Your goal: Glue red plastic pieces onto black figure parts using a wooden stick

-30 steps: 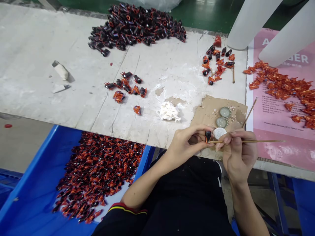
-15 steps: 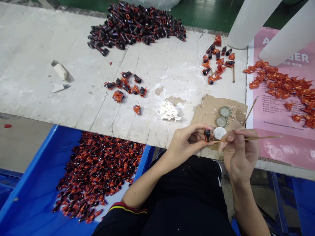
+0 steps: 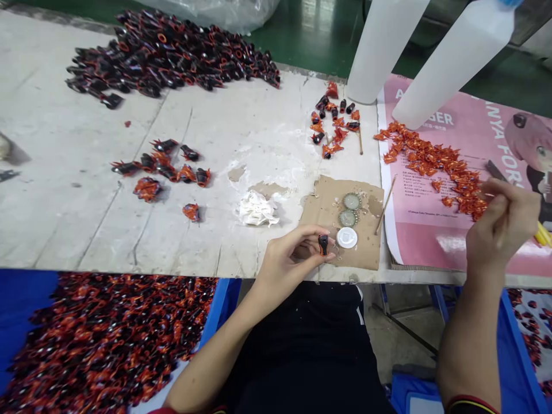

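Observation:
Upright between the thumb and fingers of my left hand (image 3: 293, 250) is a small black plastic piece (image 3: 323, 244) with an orange rim. It is close to a round white cap (image 3: 347, 237) on the cardboard (image 3: 366, 253). My right hand (image 3: 502, 224) is over the right edge of a heap of small orange pieces (image 3: 448, 164). Its fingers are curled in, and whatever they may hold is hidden. One thin wooden stick (image 3: 386, 204) rests at the cardboard's right edge; the stick I held earlier is out of sight.
Two greenish bottle caps (image 3: 352, 201) lie on the cardboard, with crumpled white tissue (image 3: 257, 209) to the left. Black pieces (image 3: 181, 54) are heaped at the back. Tall white bottles (image 3: 383, 52) stand behind the pink poster (image 3: 422, 230). A blue bin (image 3: 219, 305) full of pieces is below.
My right hand has moved away from the black piece, rightward to the orange heap. My left hand still holds the piece. The view has swung to the right.

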### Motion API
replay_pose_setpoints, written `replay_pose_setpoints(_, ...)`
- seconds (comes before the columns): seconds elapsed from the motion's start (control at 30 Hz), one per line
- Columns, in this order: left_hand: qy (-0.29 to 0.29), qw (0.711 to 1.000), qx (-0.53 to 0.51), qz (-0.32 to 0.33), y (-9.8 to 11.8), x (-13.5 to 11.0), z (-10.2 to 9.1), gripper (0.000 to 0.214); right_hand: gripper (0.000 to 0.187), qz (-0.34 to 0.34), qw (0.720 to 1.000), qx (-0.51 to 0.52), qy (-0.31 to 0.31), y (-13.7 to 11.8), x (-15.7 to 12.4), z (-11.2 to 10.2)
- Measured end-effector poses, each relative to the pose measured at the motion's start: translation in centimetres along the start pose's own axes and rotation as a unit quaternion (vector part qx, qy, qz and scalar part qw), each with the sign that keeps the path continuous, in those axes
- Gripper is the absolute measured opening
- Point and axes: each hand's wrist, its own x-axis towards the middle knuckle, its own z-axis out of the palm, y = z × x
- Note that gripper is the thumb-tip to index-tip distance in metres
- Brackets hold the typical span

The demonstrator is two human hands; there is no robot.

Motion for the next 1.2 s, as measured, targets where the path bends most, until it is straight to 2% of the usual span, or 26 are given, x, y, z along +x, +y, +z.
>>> replay_pose_setpoints(0.1, 0.002, 1.0, 0.005, -0.003, 0.1, -0.1, 0.0, 0.02, 0.027, -0.042, 0.994, -0.079, -0.061, 1.5, 1.7, -1.9)
replay_pose_setpoints(0.23, 0.006, 1.0, 0.004, -0.012, 0.1, -0.1, 0.1, 0.021, 0.038, -0.081, 0.978, -0.131, -0.141, 2.7, 2.3, -2.2)
replay_pose_setpoints(0.37, 0.005, 1.0, 0.009, -0.012, 0.1, 0.0, 0.1, 0.02, 0.028, -0.092, 0.973, -0.135, -0.161, 3.9, 2.7, -1.7)
replay_pose_setpoints(0.5, 0.008, 1.0, 0.004, -0.012, 0.3, 0.0, 0.2, 0.021, 0.018, -0.09, 0.98, -0.115, -0.134, 3.6, 1.7, -1.0)
replay_pose_setpoints(0.6, 0.019, 1.0, -0.001, 0.004, 0.4, -0.2, 0.4, 0.023, 0.019, -0.087, 0.99, -0.074, -0.085, 1.8, -1.2, 0.5)
replay_pose_setpoints(0.67, 0.019, 1.0, -0.004, 0.021, 0.5, -0.3, 0.5, 0.023, 0.018, -0.085, 0.993, -0.028, -0.072, -0.2, -3.8, 2.0)
replay_pose_setpoints(0.73, 0.014, 0.999, -0.007, 0.04, 0.6, -0.4, 0.7, 0.022, 0.015, -0.055, 0.991, 0.01, -0.118, -2.8, -6.4, 3.5)
replay_pose_setpoints(0.8, 0.015, 0.998, 0.003, 0.057, 0.9, -0.5, 0.8, 0.022, 0.009, -0.04, 0.982, 0.094, -0.159, -5.6, -8.6, 4.5)
replay_pose_setpoints(0.93, 0.018, 0.996, 0.036, 0.08, 1.2, -0.7, 1.1, 0.02, 0.007, 0.006, 0.96, 0.174, -0.22, -9.6, -10.7, 5.4)
replay_pose_setpoints(1.07, 0.0, 0.992, 0.069, 0.101, 1.3, -0.9, 1.0, 0.015, 0.014, -0.004, 0.946, 0.189, -0.263, -10.8, -11.4, 5.8)
replay_pose_setpoints(1.2, 0.009, 0.981, 0.124, 0.149, 1.4, -0.8, 0.8, 0.018, 0.011, -0.014, 0.938, 0.184, -0.292, -10.8, -12.0, 6.2)
